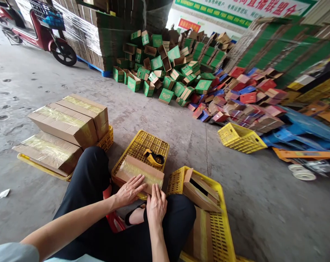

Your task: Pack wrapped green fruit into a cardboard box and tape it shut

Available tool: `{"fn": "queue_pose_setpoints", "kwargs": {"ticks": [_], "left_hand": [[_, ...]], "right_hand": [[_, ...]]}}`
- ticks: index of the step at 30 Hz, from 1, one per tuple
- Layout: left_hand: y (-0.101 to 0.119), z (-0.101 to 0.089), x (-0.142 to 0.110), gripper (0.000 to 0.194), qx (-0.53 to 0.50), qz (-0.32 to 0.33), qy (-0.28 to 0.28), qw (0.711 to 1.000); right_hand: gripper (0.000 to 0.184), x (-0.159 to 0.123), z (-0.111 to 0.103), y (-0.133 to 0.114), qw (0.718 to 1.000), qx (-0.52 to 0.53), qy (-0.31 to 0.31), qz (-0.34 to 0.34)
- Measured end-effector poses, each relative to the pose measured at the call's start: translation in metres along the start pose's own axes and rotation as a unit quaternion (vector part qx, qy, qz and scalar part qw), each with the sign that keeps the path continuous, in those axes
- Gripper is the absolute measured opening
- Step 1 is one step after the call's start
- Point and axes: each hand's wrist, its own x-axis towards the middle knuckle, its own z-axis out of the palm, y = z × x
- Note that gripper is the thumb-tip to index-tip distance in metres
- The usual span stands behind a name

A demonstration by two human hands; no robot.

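Note:
A brown cardboard box (136, 166) with yellowish clear tape along its top rests on an upturned yellow plastic crate (150, 141) between my knees. Flat on the near side of the box's top lies my left hand (130, 190), fingers stretched out. My right hand (156, 203) presses its extended fingers against the taped right end of the same box. Behind the box, on the crate, sits a yellow and black tape dispenser (154, 158), touched by neither hand.
Several taped boxes (63, 122) are stacked on yellow crates at my left. A yellow crate (225, 218) at my right holds an open box (201, 189) and another carton. Green boxes (165, 95) and red and blue boxes (247, 97) lie heaped ahead. A scooter (42, 36) stands far left.

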Motion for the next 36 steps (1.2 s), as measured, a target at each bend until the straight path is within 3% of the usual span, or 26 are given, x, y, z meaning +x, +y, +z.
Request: {"fn": "queue_pose_setpoints", "kwargs": {"ticks": [4,9,14,20,24,30,36], "left_hand": [[-0.012,-0.007,-0.012,0.088,0.021,-0.029,0.01,0.999],[-0.033,-0.017,-0.028,0.089,0.055,-0.107,0.063,0.991],[-0.031,-0.012,-0.03,0.088,0.063,-0.126,0.092,0.986],[-0.036,-0.01,-0.028,0.059,0.024,-0.125,0.104,0.986],[-0.048,-0.016,-0.035,0.054,-0.012,-0.101,0.113,0.988],[-0.047,-0.015,-0.036,0.061,-0.028,-0.128,0.161,0.978],[-0.049,-0.018,-0.03,0.065,-0.013,-0.149,0.197,0.969]], "right_hand": [[0.052,-0.005,0.005,-0.003,1.0,-0.001,0.019,0.008],[0.051,0.002,0.012,-0.015,0.999,-0.012,0.033,0.023],[0.046,0.018,0.02,-0.053,0.997,0.004,0.033,0.063],[0.05,0.033,0.032,-0.114,0.996,0.084,0.031,0.03],[0.048,0.043,0.032,-0.13,0.994,0.109,0.009,-0.005],[0.041,0.041,0.021,-0.105,0.992,0.117,-0.013,-0.05],[0.042,0.011,0.002,-0.035,0.996,0.084,0.002,0.04]]}}
